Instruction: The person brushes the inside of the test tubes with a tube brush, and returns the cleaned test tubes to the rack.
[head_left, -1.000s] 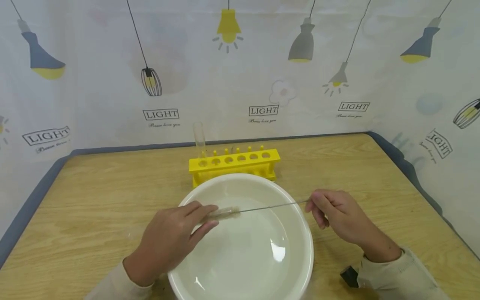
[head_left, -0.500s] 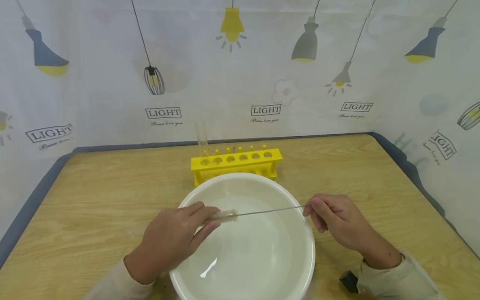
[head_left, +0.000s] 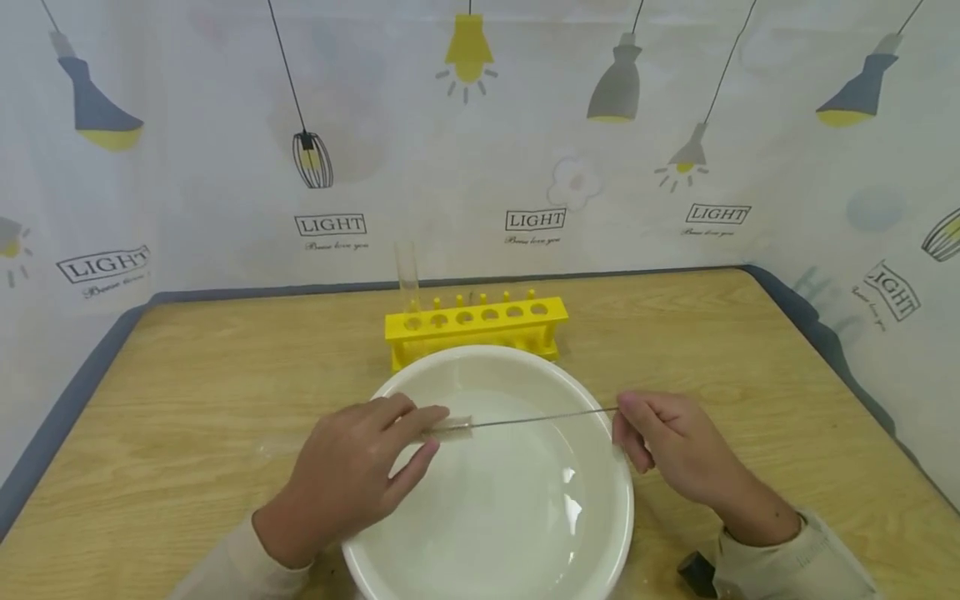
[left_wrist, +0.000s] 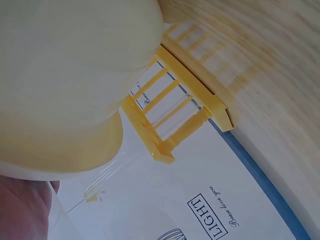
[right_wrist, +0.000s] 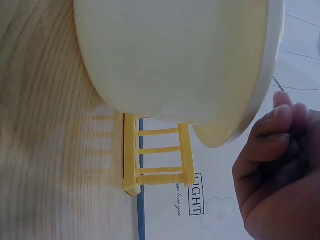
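In the head view my left hand [head_left: 360,454] holds a clear glass test tube [head_left: 457,427] over the white basin [head_left: 480,377], its mouth facing right. Most of the tube is hidden behind the fingers. A thin twisted-wire test tube brush [head_left: 543,417] runs into the tube's mouth; its bristles cannot be made out. At the wire's other end, by the basin's right rim, my right hand [head_left: 667,442] pinches it between thumb and fingers. The right wrist view shows the curled right fingers [right_wrist: 272,130] with a bit of wire beyond them. Clear water with bright reflections appears to lie in the basin.
Behind the basin stands a yellow test tube rack [head_left: 480,327], with one clear upright tube [head_left: 407,275] in its leftmost hole. A black block-like object [head_left: 696,575] lies by the right sleeve. A printed curtain [head_left: 420,150] hangs behind the wooden table [head_left: 225,375].
The left index finger has slid toward the tube's mouth, so less glass shows. The right hand has shifted slightly, still pinching the wire. The whole head view has drifted a little.
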